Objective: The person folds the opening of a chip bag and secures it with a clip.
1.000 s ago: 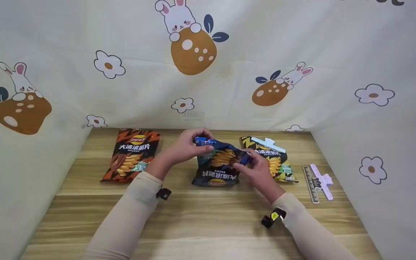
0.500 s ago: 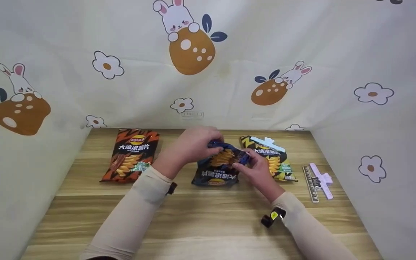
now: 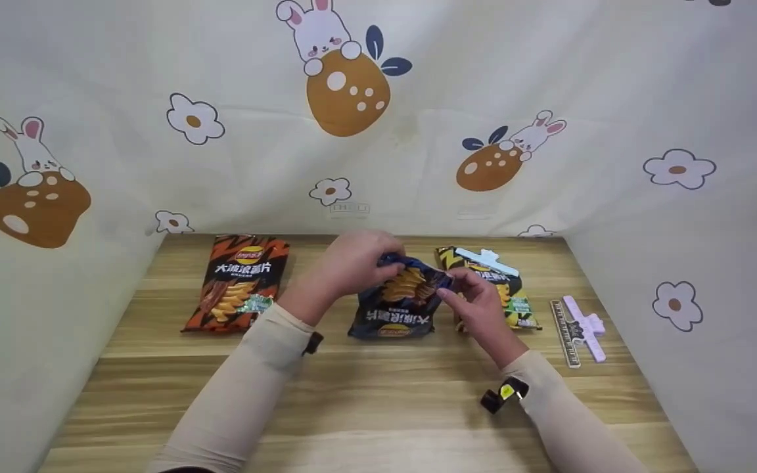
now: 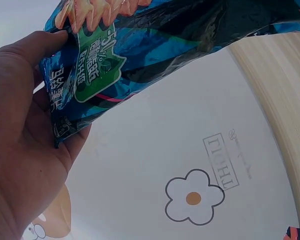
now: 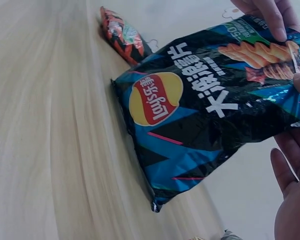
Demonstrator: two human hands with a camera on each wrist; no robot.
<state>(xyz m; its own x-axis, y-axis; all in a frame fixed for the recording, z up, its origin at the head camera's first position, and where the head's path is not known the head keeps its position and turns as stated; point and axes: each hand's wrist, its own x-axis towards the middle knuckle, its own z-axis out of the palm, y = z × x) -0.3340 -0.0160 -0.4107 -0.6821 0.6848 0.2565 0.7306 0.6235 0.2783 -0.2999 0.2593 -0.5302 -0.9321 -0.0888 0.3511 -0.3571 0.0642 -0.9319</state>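
Because the blue bag (image 3: 393,314) could flop, I guess, I have the left hand (image 3: 357,263) and right hand (image 3: 480,303) pinching its upper end, just left of the yellow bag (image 3: 520,306).

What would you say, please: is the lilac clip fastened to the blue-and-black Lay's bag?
No, the lilac clip lies on the wooden table, apart from the blue-and-black Lay's bag.
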